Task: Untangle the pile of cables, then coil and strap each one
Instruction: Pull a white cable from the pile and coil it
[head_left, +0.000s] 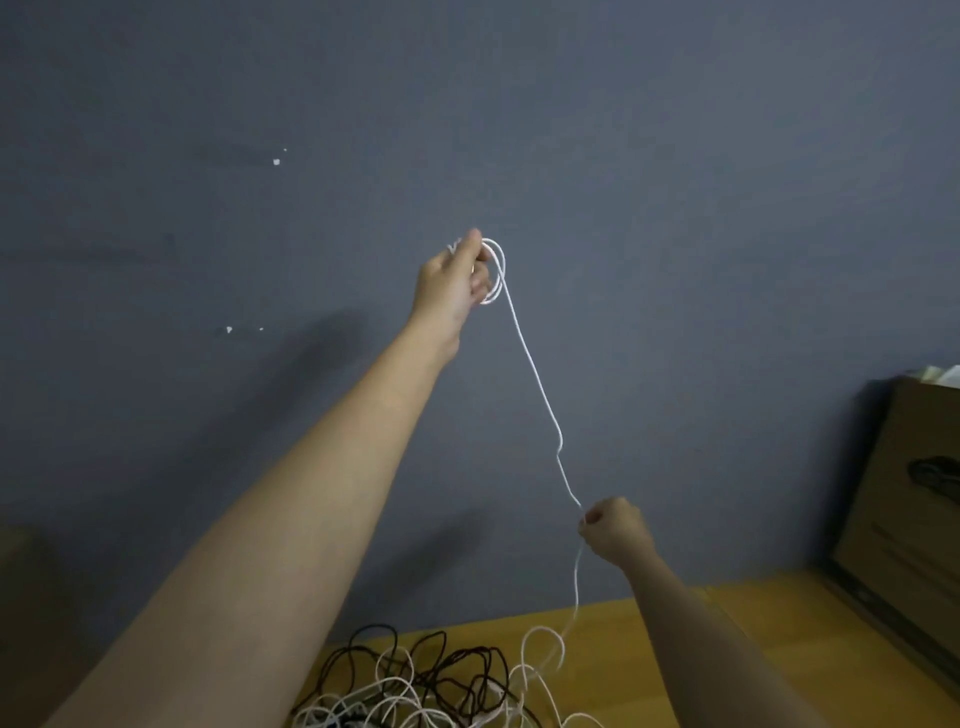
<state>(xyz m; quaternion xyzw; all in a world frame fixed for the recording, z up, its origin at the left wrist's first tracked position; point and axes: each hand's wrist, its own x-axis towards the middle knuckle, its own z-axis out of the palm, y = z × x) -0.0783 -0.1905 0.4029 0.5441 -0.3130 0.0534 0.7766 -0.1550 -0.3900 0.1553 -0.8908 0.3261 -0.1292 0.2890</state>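
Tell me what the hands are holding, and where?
The white cable: left hand holds its coiled loops up high, right hand pinches the straight part lower down.

The cable (540, 387) strung between the raised left hand (452, 283) and the lower right hand (615, 530) is plain white, as are its small coiled loops at the top. The pile of cables (421, 686) mixes white strands with black ones and a few dark reddish-brown ones. The surface (727, 654) beneath is a warm yellow-orange wood tone. The wall (675, 182) is flat slate blue-grey with a few tiny white chips. The cardboard box (904, 509) is brown with a dark printed mark.
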